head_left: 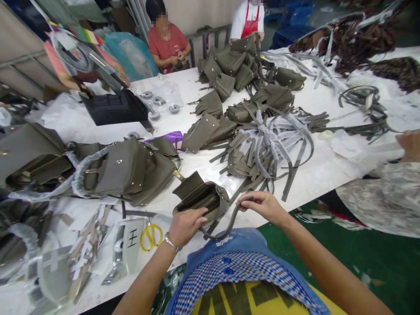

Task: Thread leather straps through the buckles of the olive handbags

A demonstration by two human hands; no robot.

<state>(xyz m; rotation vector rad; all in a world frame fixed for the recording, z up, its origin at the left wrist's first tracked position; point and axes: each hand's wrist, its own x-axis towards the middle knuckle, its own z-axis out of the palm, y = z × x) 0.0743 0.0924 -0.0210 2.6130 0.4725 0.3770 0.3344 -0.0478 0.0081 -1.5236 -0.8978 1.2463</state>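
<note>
A small olive-grey handbag (196,189) sits at the table's near edge, its flap raised and its opening showing. My left hand (186,226) is closed over the bag's near left rim, fingers pointing right. Between my hands a grey-olive strap (230,224) sags in a curve. My right hand (262,205) pinches the strap's upper part between thumb and fingers, right of the bag. The strap's other end passes by my left fingertips, where the exact contact is hidden.
Yellow-handled scissors (151,236) and a tape dispenser (122,247) lie to the left. Larger olive bags (123,168) stand behind them. A heap of straps (259,151) lies beyond the handbag. Co-workers sit across the table; another person's sleeve (382,197) is at right.
</note>
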